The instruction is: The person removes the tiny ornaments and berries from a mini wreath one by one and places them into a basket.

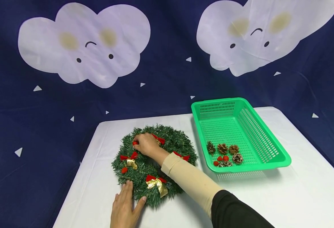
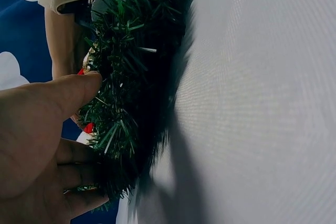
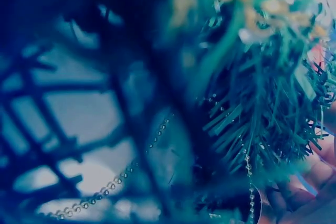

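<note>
On the white desk [image 1: 269, 196], left of centre, a green wreath [image 1: 172, 142] is laid flat, its ring facing upward; being round, no long axis can be given for it. Its upper left part is reached by the right hand [image 1: 144, 144], whose fingers are curled around a small red berry [image 1: 134, 143] at the wreath's foliage; the berry is mostly hidden by the fingertips, so the exact pinch is hard to make out. The wreath's near edge is pressed by the left hand [image 1: 125, 205], kept flat with straight fingers and thumb spread, nothing being held in its grip. Red bows with gold ribbon [image 1: 157, 184] are seen on the ring, one partly covered by the right forearm. The right wrist view is heavily blurred and tinted blue; only green needles and a bead string can be made out there. In the left wrist view the wreath [image 2: 131, 93] is seen edge-on, with the thumb [image 2: 68, 95] touching it. Just right of the wreath, a green basket [image 1: 272, 148] is set, with pine cones [image 1: 222, 148] and red berries gathered at its near end
</note>
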Demonstrator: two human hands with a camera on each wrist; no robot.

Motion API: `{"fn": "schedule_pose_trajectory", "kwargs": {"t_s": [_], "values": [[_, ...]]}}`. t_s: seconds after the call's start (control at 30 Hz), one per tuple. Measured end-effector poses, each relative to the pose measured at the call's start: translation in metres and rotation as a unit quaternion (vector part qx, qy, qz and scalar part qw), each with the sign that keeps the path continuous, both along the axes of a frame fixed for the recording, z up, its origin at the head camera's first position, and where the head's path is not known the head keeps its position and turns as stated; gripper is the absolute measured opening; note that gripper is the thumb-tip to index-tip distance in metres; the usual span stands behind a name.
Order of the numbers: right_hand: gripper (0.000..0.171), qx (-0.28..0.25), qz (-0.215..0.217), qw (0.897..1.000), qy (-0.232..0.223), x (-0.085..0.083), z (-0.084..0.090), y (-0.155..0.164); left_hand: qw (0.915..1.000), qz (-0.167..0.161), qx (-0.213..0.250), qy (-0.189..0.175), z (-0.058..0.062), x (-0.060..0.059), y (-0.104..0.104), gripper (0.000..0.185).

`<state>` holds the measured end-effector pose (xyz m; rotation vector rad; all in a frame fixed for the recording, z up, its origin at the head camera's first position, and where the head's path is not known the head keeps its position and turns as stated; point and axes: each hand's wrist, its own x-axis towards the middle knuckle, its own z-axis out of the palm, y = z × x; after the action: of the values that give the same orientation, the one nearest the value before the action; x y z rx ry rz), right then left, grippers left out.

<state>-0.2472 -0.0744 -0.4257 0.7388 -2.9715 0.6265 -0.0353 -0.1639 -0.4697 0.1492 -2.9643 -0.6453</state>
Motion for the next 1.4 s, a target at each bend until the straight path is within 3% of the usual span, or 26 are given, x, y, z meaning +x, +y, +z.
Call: {"fn": "schedule_pose_trajectory", "kwargs": {"t_s": [0.23, 0.73, 1.03, 1.2, 1.4], "values": [[0.034, 0.015, 0.0, 1.0, 0.008, -0.001, 0.001, 0.001, 0.9995, -0.008, -0.003, 0.029, -0.003, 0.0, 0.0, 0.076], [0.033, 0.014, 0.006, 0.999, 0.03, -0.001, 0.004, 0.006, 0.9997, -0.009, 0.004, 0.022, 0.001, -0.002, 0.002, 0.076], [0.031, -0.039, 0.005, 0.999, 0.031, 0.005, 0.01, 0.01, 0.9998, 0.0, 0.014, -0.015, 0.003, -0.002, 0.001, 0.079], [0.035, -0.09, 0.01, 0.996, 0.003, 0.011, 0.019, 0.017, 0.9993, 0.008, 0.017, -0.032, 0.003, -0.003, 0.001, 0.081], [0.034, -0.15, 0.001, 0.988, -0.025, 0.021, 0.025, 0.03, 0.9995, 0.006, 0.014, -0.028, 0.002, -0.003, 0.0, 0.081]]}}
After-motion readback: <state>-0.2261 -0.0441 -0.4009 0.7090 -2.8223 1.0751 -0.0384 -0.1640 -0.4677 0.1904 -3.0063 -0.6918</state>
